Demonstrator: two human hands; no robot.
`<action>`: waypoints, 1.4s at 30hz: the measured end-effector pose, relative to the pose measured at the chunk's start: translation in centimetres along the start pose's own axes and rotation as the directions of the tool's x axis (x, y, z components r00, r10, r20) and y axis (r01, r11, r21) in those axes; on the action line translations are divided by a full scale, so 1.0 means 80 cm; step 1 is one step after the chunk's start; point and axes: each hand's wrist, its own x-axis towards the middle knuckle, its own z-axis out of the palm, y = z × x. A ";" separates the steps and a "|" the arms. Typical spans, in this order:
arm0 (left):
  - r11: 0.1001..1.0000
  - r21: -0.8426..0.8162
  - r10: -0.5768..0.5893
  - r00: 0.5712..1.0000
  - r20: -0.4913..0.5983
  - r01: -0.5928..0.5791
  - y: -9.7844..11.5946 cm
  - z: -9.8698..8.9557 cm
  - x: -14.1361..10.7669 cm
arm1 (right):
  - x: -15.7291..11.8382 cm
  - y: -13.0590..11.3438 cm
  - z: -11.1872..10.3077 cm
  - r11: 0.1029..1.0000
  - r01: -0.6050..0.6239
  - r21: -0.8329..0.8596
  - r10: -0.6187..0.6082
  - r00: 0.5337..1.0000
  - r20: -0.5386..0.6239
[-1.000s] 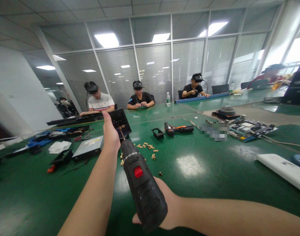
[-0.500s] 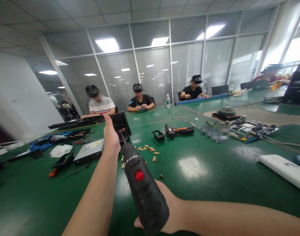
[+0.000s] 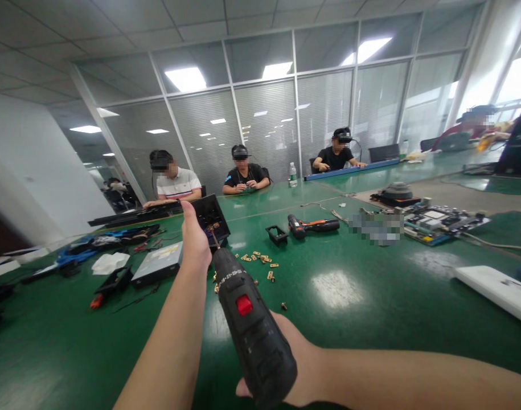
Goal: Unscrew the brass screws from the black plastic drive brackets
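Note:
A black cordless drill (image 3: 247, 319) with a red switch on top is gripped by my right hand (image 3: 300, 356), fingers mostly hidden beneath its body. Its thin bit reaches forward into an open black plastic housing (image 3: 215, 213) and appears to meet a small brass-coloured piece inside. My left hand (image 3: 196, 236) holds that housing upright at its left side, thumb up and the other fingers out of sight. On the green table just beyond the drill lie several small brass plates (image 3: 264, 259). A loose screw (image 3: 284, 306) lies nearer, right of the drill.
Farther off are a black rectangular frame (image 3: 277, 234), an orange-and-black drill (image 3: 311, 226) and circuit boards (image 3: 443, 222). A silver disc drive (image 3: 158, 265) and crumpled tissue (image 3: 110, 263) lie left. A white box (image 3: 495, 293) sits right. Several co-workers sit across the table.
The view has shifted slightly, so the table things sit a little farther right. Both hands keep their hold, with the bit still inside the housing.

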 end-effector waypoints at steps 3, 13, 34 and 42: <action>1.000 0.016 -0.026 1.000 0.006 0.026 -0.003 -0.002 0.002 | -0.001 0.000 -0.001 0.999 0.030 -0.025 -0.029 1.000 0.004; 0.998 0.029 -0.056 0.998 -0.004 0.057 -0.007 -0.005 0.005 | -0.003 -0.004 0.004 0.997 -0.079 -0.006 0.078 0.996 -0.039; 0.998 0.024 -0.055 0.998 -0.001 0.055 -0.002 -0.004 0.002 | 0.000 -0.004 0.005 0.996 -0.043 0.072 0.044 0.999 -0.011; 0.997 -0.018 -0.072 0.997 -0.011 0.072 0.001 -0.001 -0.001 | -0.001 -0.003 0.003 0.996 -0.066 0.067 0.066 0.998 0.006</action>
